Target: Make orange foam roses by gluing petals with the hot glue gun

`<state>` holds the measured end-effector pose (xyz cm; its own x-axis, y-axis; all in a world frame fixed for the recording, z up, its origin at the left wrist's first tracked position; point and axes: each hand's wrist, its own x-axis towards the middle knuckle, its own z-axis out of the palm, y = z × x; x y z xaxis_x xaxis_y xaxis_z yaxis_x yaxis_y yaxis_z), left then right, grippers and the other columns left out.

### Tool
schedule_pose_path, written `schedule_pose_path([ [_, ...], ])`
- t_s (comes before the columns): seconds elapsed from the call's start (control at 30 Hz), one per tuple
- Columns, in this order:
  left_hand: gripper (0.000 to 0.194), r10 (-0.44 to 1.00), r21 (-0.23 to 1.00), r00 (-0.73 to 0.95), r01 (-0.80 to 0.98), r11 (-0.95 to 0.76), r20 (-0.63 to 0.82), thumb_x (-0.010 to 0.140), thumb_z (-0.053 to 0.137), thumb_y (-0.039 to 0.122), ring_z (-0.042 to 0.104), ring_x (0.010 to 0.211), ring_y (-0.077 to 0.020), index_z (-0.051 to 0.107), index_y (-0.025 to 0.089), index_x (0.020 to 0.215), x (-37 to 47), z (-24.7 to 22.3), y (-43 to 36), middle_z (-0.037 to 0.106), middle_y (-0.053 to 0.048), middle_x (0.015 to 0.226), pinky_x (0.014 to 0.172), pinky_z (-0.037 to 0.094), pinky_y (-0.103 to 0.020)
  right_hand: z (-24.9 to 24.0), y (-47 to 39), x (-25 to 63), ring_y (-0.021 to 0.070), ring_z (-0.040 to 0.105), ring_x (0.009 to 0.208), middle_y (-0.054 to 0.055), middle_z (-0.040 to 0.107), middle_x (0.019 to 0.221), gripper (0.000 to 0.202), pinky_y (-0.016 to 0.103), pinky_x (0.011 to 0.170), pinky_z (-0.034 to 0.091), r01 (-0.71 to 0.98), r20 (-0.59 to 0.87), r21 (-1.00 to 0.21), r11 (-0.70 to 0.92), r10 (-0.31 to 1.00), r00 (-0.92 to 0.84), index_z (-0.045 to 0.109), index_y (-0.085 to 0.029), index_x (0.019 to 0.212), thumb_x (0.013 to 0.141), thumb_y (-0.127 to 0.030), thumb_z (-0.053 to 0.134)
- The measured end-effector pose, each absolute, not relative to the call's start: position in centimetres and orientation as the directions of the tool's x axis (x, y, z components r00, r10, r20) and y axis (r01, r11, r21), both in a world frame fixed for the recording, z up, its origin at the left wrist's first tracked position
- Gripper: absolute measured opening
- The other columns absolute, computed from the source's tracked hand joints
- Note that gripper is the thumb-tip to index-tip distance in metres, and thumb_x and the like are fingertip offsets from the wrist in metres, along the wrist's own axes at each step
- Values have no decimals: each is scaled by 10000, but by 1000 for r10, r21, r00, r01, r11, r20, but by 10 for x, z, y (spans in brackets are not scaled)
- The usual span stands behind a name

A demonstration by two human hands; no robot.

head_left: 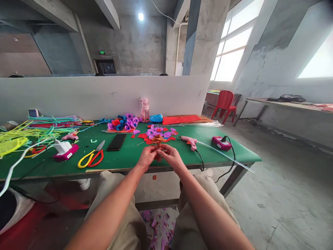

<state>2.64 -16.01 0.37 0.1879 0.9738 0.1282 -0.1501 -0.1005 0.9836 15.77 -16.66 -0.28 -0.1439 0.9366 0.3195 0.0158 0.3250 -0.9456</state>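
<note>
My left hand (pixel 148 156) and my right hand (pixel 169 155) meet at the front edge of the green table (pixel 135 156). Between their pinched fingertips is a small brown paper flower (pixel 158 139), its petals pointing up. Just behind it lie loose red and purple paper petals (pixel 156 132). A pink glue gun (pixel 189 141) rests to the right of my right hand. Left of my left hand are a black phone (pixel 117 142) and scissors (pixel 94 156) with one yellow and one red handle.
Finished paper flowers (pixel 125 122), a pink bottle (pixel 144 109) and red paper (pixel 180 119) stand or lie at the back. Colourful stems (pixel 49 125) cover the left side. Magenta power sockets (pixel 221 142) with cables sit at the right and left. A white partition (pixel 104 93) rises behind.
</note>
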Motion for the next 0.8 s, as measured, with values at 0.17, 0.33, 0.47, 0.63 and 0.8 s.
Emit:
schedule_pose_path([
  [0.17, 378, 974, 975, 187, -202, -93, 132, 617, 763, 402, 535, 429, -110, 706, 109, 849, 31, 0, -158, 623, 5, 541, 453, 476, -254, -6, -164, 158, 143, 595, 647, 25, 679, 849, 338, 250, 577, 484, 43, 322, -943, 330, 938, -124, 658, -203, 977, 732, -436, 646],
  [0.33, 341, 981, 970, 103, -200, -140, 163, 614, 758, 410, 532, 450, -111, 703, 115, 774, 30, 1, -157, 589, 15, 514, 470, 471, -251, -4, -164, 159, 152, 614, 724, 43, 689, 933, 372, 256, 628, 489, 29, 306, -951, 309, 948, -83, 667, -197, 987, 725, -460, 653],
  [0.47, 335, 984, 957, 2, -232, -172, 177, 582, 775, 418, 540, 500, -111, 684, 119, 702, 26, 3, -152, 613, -4, 568, 492, 483, -251, 1, -163, 166, 161, 613, 782, 52, 694, 977, 367, 266, 668, 486, 30, 286, -958, 286, 958, -20, 679, -192, 947, 717, -477, 658],
  [0.63, 374, 991, 947, 64, -307, -92, 117, 567, 787, 424, 552, 506, -99, 691, 106, 738, 24, 5, -152, 639, -25, 630, 491, 481, -238, 4, -166, 171, 165, 613, 767, 50, 704, 875, 361, 268, 669, 469, 32, 279, -959, 281, 959, -53, 688, -177, 921, 728, -479, 643],
  [0.8, 362, 988, 946, 98, -314, -83, 119, 585, 784, 411, 551, 507, -92, 697, 101, 748, 26, 7, -156, 642, -30, 635, 497, 485, -236, 4, -167, 170, 167, 612, 721, 46, 704, 789, 336, 269, 646, 463, 18, 281, -959, 281, 959, -34, 686, -173, 847, 707, -477, 653],
])
